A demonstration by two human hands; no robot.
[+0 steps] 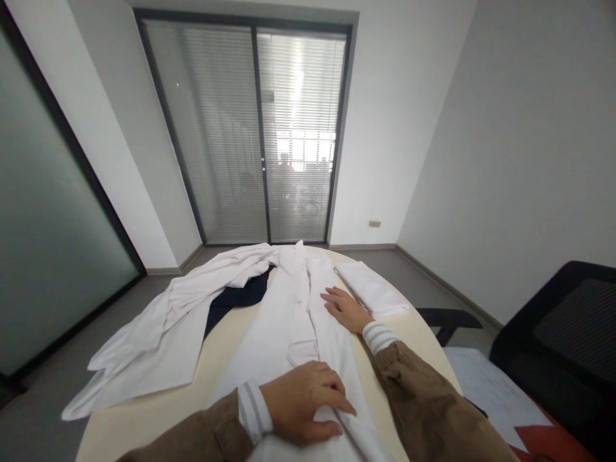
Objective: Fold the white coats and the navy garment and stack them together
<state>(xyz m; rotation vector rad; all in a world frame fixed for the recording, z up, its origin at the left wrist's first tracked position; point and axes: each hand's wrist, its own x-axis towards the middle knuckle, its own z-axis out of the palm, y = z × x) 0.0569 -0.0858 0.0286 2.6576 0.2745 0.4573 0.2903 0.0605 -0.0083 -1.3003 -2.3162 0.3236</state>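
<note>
A long white coat [260,346] with a front button strip and a pocket lies lengthwise on a pale round table [120,430]. My left hand [308,401] rests on its near part, fingers curved and thumb apart from the index finger, beside a fold along the right-hand edge. Farther up, my right hand [349,309] lies flat on the coat's right side with fingers spread. Just beyond that hand is a folded white cloth [373,289]. Left of the coat, another white garment [163,333] is spread loosely, partly over a dark navy cloth [240,295].
A black mesh chair [563,340] stands to the right, its armrest [447,317] close to the table edge. Papers [491,385] and something red [553,443] lie low at the right. Behind the table are glass panels with blinds [303,141].
</note>
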